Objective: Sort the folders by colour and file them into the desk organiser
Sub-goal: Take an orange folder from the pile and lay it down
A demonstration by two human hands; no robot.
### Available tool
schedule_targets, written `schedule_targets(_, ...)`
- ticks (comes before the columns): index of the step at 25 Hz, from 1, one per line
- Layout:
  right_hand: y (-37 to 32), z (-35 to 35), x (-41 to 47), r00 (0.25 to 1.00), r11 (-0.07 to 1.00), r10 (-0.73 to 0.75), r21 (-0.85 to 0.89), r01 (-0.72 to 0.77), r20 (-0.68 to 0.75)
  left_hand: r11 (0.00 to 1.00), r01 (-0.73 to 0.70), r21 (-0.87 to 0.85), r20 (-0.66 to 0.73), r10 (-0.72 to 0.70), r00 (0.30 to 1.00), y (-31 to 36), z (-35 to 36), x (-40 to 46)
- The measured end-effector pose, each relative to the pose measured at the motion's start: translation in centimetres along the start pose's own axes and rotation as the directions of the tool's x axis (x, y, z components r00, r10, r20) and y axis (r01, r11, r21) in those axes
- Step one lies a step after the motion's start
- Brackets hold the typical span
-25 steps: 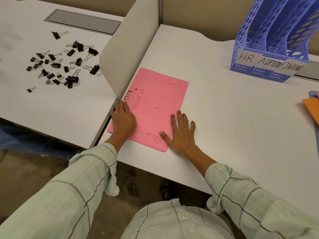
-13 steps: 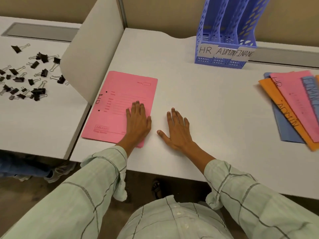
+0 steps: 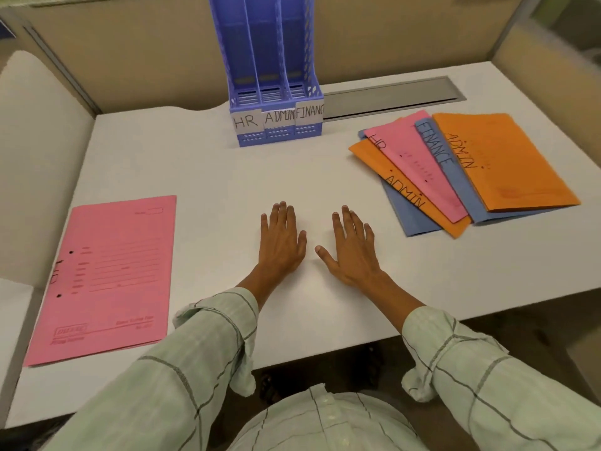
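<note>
A pink folder marked HR (image 3: 110, 275) lies flat at the desk's front left. At the right a fanned pile holds an orange ADMIN folder (image 3: 500, 161) on top, a blue FINANCE folder (image 3: 455, 180), a pink HR folder (image 3: 419, 170), another orange ADMIN folder (image 3: 406, 193) and a blue one (image 3: 409, 216) underneath. The blue three-slot desk organiser (image 3: 276, 125), labelled HR, ADMIN, FINANCE, stands at the back centre with its slots bare. My left hand (image 3: 281, 242) and my right hand (image 3: 353, 249) rest flat on the desk, side by side, holding nothing.
The white desk (image 3: 211, 177) has a grey cable tray cover (image 3: 390, 96) behind the pile. A curved white divider (image 3: 35, 177) borders the desk's left side, and beige partition walls stand behind and at the right.
My left hand has slid off the pink HR folder to the bare desk beside my right hand. The view has swung right, showing the whole pile of folders.
</note>
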State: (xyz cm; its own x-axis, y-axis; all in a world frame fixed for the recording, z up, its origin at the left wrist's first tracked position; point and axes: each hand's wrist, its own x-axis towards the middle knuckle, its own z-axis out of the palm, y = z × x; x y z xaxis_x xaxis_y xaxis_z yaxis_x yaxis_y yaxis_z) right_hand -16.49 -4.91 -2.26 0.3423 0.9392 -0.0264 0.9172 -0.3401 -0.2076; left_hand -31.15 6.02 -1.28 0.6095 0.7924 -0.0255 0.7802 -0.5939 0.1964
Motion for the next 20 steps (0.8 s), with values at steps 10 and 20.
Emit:
schedule_targets(10, 17.9, -5.9, 1.4, 0.988, 0.99, 0.139, 0.02, -0.138, -0.064, 0.99, -0.142, 0.012, 0.034, 0.142, 0.989, 17.8, 1.7, 7.7)
schedule_targets(20, 30.1, -8.6, 1.1, 0.972, 0.974, 0.225, 0.012, -0.225, -0.065, 0.968, -0.251, -0.017, 0.016, 0.251, 0.968, 30.2, 2.9, 12.3)
